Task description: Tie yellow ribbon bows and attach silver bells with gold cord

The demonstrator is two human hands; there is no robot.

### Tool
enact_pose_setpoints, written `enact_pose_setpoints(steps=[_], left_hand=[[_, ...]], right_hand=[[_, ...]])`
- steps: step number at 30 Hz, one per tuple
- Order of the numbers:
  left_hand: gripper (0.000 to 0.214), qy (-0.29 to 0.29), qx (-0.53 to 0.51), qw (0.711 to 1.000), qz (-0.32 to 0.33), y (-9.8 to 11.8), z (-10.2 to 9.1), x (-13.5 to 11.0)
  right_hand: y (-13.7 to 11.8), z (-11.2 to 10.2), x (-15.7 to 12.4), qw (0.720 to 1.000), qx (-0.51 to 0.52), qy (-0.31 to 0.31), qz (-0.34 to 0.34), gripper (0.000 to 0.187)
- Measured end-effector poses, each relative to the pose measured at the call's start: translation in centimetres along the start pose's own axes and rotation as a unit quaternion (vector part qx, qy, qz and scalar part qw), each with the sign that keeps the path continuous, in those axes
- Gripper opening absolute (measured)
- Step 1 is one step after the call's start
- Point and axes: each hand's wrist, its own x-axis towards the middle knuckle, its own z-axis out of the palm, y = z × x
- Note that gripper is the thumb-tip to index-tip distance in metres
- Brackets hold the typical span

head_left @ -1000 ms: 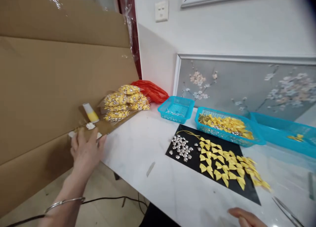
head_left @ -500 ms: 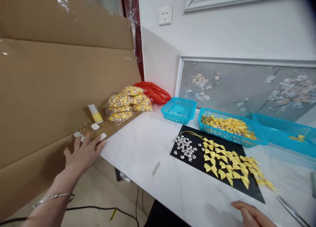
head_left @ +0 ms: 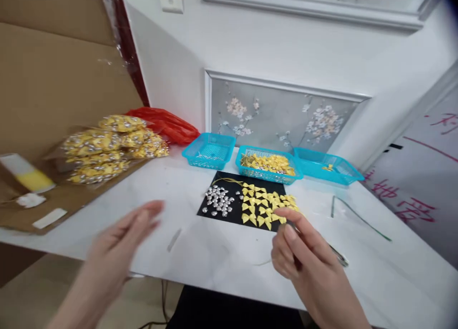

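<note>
My left hand [head_left: 121, 238] hovers blurred over the near left of the white table [head_left: 200, 257], fingers stretched out and holding nothing. My right hand [head_left: 304, 257] is curled in a pinch at the near edge of a black mat [head_left: 211, 215], closed on metal tweezers [head_left: 339, 259] whose end sticks out to its right. The mat carries a cluster of silver heart beads [head_left: 218, 201] and rows of yellow ribbon bows [head_left: 265, 207]. A thin pale thread [head_left: 261, 262] lies just left of my right hand.
Three teal baskets stand behind the mat: left [head_left: 209, 150], middle with bows [head_left: 268, 164], right [head_left: 327, 169]. Bags of bows [head_left: 107, 148], a red bag [head_left: 164, 124] and a glue bottle [head_left: 25, 174] lie at the left by cardboard. A green wire [head_left: 358, 217] lies right.
The view has swung right. My left hand left the cardboard and came in over the table. My right hand rose from the table edge and closed in a pinch by the mat.
</note>
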Motion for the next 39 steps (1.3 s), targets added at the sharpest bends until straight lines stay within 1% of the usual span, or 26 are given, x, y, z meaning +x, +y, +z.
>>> enact_pose_setpoints(steps=[1, 3, 4, 5, 6, 8, 10, 11, 12, 14, 19, 24, 27, 29, 32, 34, 35, 37, 39], left_hand=[[0.043, -0.079, -0.076, 0.993, -0.041, 0.2, 2.4, -1.3], [0.037, -0.218, -0.144, 0.959, -0.111, 0.5, 6.7, -3.8], [0.035, -0.273, -0.171, 0.935, -0.146, 0.6, 8.4, -4.9], [0.035, -0.311, -0.196, 0.911, -0.186, 0.7, 9.8, -5.8], [0.036, -0.343, -0.222, 0.886, -0.221, 0.8, 10.8, -6.5], [0.039, -0.398, -0.279, 0.830, -0.272, 0.7, 12.1, -7.6], [0.041, -0.430, -0.313, 0.788, -0.311, 0.7, 12.5, -8.2], [0.041, -0.437, -0.320, 0.775, -0.326, 0.6, 12.5, -8.4], [0.040, -0.439, -0.320, 0.769, -0.336, 0.6, 12.4, -8.6], [0.037, -0.430, -0.314, 0.773, -0.345, 0.5, 12.1, -8.9], [0.024, -0.383, -0.270, 0.813, -0.346, 0.2, 11.6, -9.5], [0.011, -0.328, -0.237, 0.852, -0.331, -0.1, 11.9, -9.5], [0.015, -0.302, -0.240, 0.867, -0.314, -0.2, 11.9, -9.2], [0.016, -0.286, -0.242, 0.872, -0.315, -0.1, 11.6, -9.0], [0.018, -0.246, -0.259, 0.867, -0.349, 0.3, 10.6, -8.5], [0.020, -0.210, -0.292, 0.852, -0.380, 0.8, 9.7, -8.2], [0.021, -0.202, -0.317, 0.842, -0.387, 1.0, 9.3, -8.0], [0.020, -0.213, -0.375, 0.819, -0.379, 1.2, 8.4, -7.8], [0.021, -0.219, -0.425, 0.805, -0.352, 1.0, 7.7, -7.7]], right_hand=[[-0.8, 0.8, 0.2, 0.999, 0.027, -0.022, -0.002, 0.018], [-2.3, 2.1, 0.7, 0.996, 0.063, -0.060, -0.018, 0.013], [-2.9, 2.6, 1.0, 0.994, 0.072, -0.075, -0.028, 0.013], [-3.4, 3.0, 1.3, 0.993, 0.077, -0.086, -0.039, 0.014], [-3.9, 3.3, 1.6, 0.991, 0.077, -0.092, -0.052, 0.015], [-4.8, 3.4, 2.1, 0.991, 0.066, -0.089, -0.076, 0.016], [-5.6, 3.3, 2.6, 0.991, 0.048, -0.078, -0.100, 0.015], [-6.0, 3.1, 2.7, 0.990, 0.041, -0.074, -0.113, 0.015], [-6.4, 3.0, 2.8, 0.989, 0.035, -0.071, -0.124, 0.016], [-7.0, 2.7, 3.0, 0.987, 0.024, -0.069, -0.143, 0.017], [-7.8, 2.6, 2.9, 0.985, -0.025, -0.047, -0.162, 0.015], [-7.6, 2.8, 2.8, 0.985, -0.028, -0.050, -0.165, 0.015], [-7.5, 2.7, 2.6, 0.985, -0.032, -0.046, -0.166, 0.014], [-7.5, 2.4, 2.3, 0.985, -0.027, -0.040, -0.167, 0.014], [-7.3, 1.7, 1.5, 0.984, -0.023, -0.024, -0.173, 0.015], [-7.1, 0.9, 0.9, 0.984, -0.019, -0.007, -0.176, 0.017], [-6.8, 0.5, 0.5, 0.984, -0.016, 0.001, -0.175, 0.018], [-6.2, -0.5, 0.0, 0.986, -0.006, 0.018, -0.166, 0.018], [-5.3, -1.4, -0.5, 0.988, -0.001, 0.036, -0.148, 0.017]])
